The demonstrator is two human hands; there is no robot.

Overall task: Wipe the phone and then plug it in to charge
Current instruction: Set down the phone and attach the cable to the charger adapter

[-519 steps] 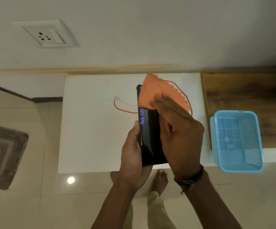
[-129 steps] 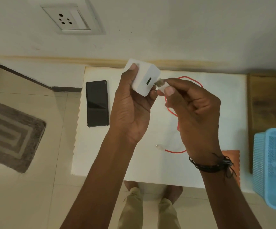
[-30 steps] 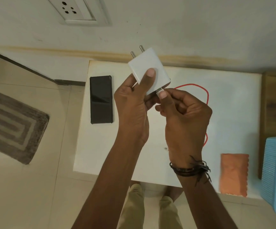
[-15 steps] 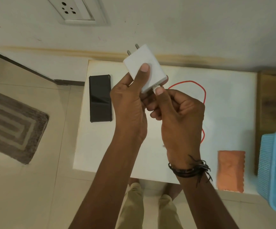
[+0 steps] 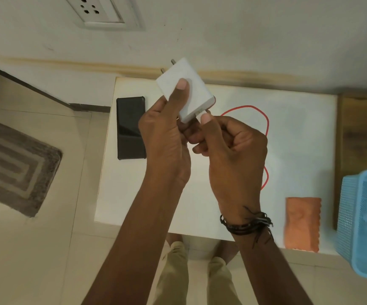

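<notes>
Left hand [image 5: 165,137] grips white square charger brick [image 5: 184,93], prongs up. Right hand [image 5: 233,150] pinches white plug of thin red cable [image 5: 263,119] at brick's port. Black slab phone [image 5: 130,128] flat on white worktop [image 5: 299,139], left edge. Orange cloth [image 5: 302,223] near right corner.
</notes>
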